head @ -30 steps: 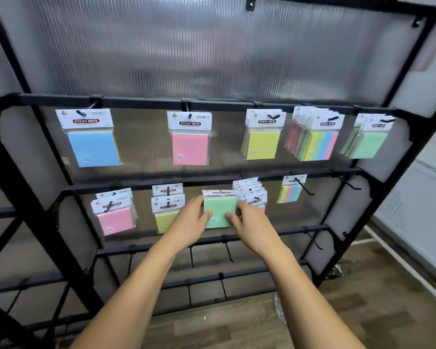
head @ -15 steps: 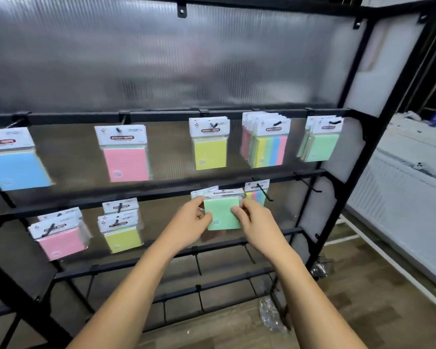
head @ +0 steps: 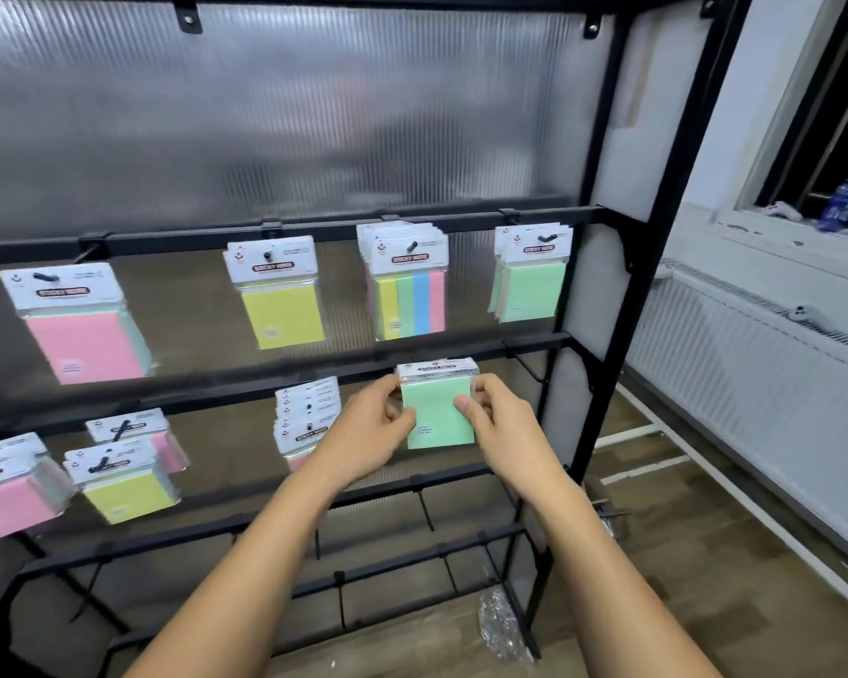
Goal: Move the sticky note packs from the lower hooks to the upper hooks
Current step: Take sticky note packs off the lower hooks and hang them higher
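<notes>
Clamping a stack of mint-green sticky note packs with white header cards (head: 439, 413) between both hands: left hand (head: 373, 433) pinching the left edge, right hand (head: 503, 428) pinching the right edge, thumbs lying on the front. Holding the stack upright near the right end of the black metal display rack (head: 608, 139), just under its middle crossbar, down-left of the rack's upper-row hook carrying matching green packs (head: 529, 286).

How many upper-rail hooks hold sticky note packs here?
4, left to right: pink packs, yellow packs, striped multicolour packs, green packs; more may hang beyond the left edge.
</notes>
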Action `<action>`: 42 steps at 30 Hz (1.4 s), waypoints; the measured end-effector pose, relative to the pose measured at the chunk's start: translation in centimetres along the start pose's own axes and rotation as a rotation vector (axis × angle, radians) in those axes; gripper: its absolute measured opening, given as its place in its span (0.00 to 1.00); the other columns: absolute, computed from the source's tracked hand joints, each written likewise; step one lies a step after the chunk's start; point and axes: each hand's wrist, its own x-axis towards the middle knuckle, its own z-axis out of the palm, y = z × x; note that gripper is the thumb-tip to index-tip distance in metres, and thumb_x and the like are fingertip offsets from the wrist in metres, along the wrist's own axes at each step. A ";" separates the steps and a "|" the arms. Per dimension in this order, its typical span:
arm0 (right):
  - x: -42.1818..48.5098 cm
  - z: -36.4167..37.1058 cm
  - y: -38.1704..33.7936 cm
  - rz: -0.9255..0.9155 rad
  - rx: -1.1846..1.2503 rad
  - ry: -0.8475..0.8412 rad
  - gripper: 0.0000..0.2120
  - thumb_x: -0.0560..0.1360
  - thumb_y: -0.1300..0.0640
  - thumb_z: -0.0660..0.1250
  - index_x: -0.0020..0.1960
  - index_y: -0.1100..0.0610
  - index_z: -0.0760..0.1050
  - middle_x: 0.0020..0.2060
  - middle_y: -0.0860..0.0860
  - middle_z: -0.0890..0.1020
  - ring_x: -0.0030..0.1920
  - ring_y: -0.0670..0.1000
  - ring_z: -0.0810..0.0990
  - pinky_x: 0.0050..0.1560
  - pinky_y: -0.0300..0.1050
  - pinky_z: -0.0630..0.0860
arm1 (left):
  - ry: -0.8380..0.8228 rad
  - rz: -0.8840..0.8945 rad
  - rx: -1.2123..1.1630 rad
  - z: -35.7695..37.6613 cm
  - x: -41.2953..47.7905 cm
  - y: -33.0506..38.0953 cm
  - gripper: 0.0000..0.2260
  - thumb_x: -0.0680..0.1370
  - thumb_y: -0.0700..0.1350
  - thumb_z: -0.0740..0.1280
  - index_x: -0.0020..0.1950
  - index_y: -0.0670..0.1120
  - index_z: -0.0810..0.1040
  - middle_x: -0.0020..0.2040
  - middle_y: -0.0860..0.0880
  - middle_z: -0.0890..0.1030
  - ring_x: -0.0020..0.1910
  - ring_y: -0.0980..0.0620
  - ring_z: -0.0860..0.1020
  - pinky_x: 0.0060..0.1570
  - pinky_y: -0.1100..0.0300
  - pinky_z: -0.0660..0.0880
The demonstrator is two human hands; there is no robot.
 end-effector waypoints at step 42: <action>10.9 -12.3 4.6 -0.097 0.187 0.201 0.16 0.75 0.43 0.62 0.56 0.53 0.72 0.52 0.55 0.82 0.56 0.56 0.80 0.59 0.64 0.75 | 0.044 0.227 0.588 8.0 11.2 3.6 0.13 0.79 0.47 0.60 0.62 0.49 0.77 0.56 0.51 0.79 0.55 0.50 0.76 0.56 0.51 0.73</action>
